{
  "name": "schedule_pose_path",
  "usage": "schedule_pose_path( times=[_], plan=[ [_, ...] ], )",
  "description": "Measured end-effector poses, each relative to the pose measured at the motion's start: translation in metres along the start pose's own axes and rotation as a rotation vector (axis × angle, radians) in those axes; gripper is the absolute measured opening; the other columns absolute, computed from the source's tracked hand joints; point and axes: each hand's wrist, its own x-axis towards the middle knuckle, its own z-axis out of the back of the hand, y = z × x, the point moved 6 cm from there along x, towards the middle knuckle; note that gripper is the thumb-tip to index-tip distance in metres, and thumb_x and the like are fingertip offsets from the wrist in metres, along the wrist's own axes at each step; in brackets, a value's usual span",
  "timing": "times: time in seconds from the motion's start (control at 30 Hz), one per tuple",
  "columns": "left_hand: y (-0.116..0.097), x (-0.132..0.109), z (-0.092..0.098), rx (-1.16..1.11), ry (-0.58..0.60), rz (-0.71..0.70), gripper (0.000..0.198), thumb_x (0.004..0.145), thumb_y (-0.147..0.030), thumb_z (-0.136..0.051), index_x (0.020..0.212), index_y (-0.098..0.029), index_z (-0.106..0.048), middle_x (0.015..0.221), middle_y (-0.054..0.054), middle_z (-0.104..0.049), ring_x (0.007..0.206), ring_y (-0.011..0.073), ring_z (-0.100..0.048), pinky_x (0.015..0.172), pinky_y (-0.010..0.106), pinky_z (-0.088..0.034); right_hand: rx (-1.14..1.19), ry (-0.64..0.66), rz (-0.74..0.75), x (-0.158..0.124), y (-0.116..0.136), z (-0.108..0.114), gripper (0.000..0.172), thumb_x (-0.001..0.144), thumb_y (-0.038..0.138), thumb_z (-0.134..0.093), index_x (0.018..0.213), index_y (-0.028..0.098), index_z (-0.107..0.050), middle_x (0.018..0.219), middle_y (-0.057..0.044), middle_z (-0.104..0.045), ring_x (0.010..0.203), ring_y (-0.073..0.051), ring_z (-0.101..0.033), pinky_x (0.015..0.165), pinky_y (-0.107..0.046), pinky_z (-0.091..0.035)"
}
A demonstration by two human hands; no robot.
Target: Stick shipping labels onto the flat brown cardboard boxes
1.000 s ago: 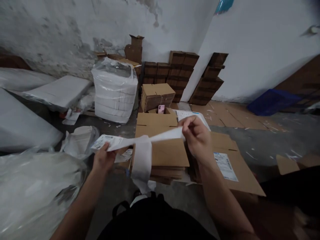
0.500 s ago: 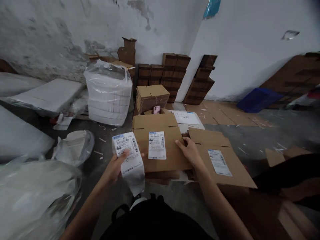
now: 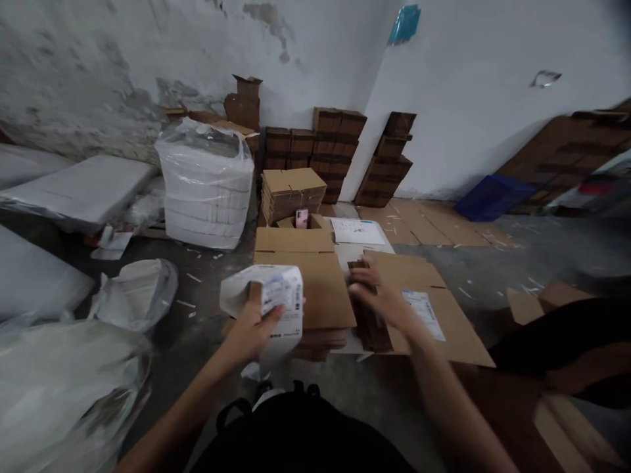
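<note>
My left hand (image 3: 257,328) is closed on a strip of printed shipping labels (image 3: 288,299), which curls over the hand and hangs down in front of the left stack. Under it lies a pile of flattened cardboard cartons (image 3: 320,279); bare cardboard shows on its top, partly hidden by the strip. My right hand (image 3: 382,299), blurred, has its fingers stretched out over the left edge of the right carton stack (image 3: 458,328). Whether it touches the cardboard I cannot tell. A shipping label (image 3: 424,315) is stuck on that stack's top carton, partly behind my right forearm.
Behind the left pile stand a tied bundle of cartons (image 3: 296,180) and a white sheet of paper (image 3: 359,231). Wrapped white bundles (image 3: 204,187) and plastic bags (image 3: 64,387) line the left side. A blue bin (image 3: 493,197) sits near the wall. A dark-sleeved arm (image 3: 566,335) shows at right.
My right hand has left the left pile's labelled carton and moved over the right stack. That carton's label no longer shows on the left pile. My left hand has turned, folding the strip rightward.
</note>
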Motion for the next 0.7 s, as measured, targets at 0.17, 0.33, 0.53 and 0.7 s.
schedule_pose_path(
  times=[0.17,0.33,0.53,0.7],
  plan=[
    [0.004,-0.007,-0.007,-0.104,0.015,0.159,0.045,0.067,-0.036,-0.078,0.107,-0.019,-0.07,0.117,0.014,-0.07,0.126,0.0354,-0.053,0.106,0.045,-0.043,0.219,0.303,0.275,-0.016,0.099,-0.112,0.028,0.085,0.013,-0.054,0.109,0.024,-0.063,0.103,-0.002,-0.071,0.094,-0.015,-0.067,0.083,-0.029,-0.052],
    [0.015,-0.004,0.034,-0.64,-0.314,0.328,0.032,0.092,-0.024,-0.047,0.112,-0.005,-0.062,0.093,0.015,-0.074,0.087,0.0244,-0.072,0.078,0.032,-0.058,0.133,0.3,0.558,-0.031,0.125,-0.106,0.015,0.087,0.012,-0.054,0.092,0.022,-0.064,0.101,-0.005,-0.066,0.102,-0.019,-0.06,0.089,-0.032,-0.046],
    [0.032,-0.002,0.11,-0.678,-0.774,0.054,0.037,0.093,-0.007,-0.04,0.127,-0.016,-0.054,0.088,0.006,-0.075,0.081,0.0167,-0.072,0.076,0.027,-0.058,0.23,-0.006,0.279,0.041,0.093,-0.07,0.007,0.091,0.027,-0.05,0.088,0.021,-0.051,0.084,-0.001,-0.056,0.078,-0.015,-0.053,0.071,-0.027,-0.044],
    [0.042,-0.005,0.079,-0.358,-0.494,0.199,0.027,0.082,-0.023,-0.069,0.107,-0.012,-0.067,0.097,0.013,-0.076,0.097,0.0264,-0.071,0.086,0.034,-0.056,-0.305,0.149,0.12,0.054,0.041,-0.124,0.029,0.083,0.028,-0.063,0.109,0.016,-0.059,0.115,-0.013,-0.059,0.11,-0.028,-0.052,0.096,-0.044,-0.038]
  ],
)
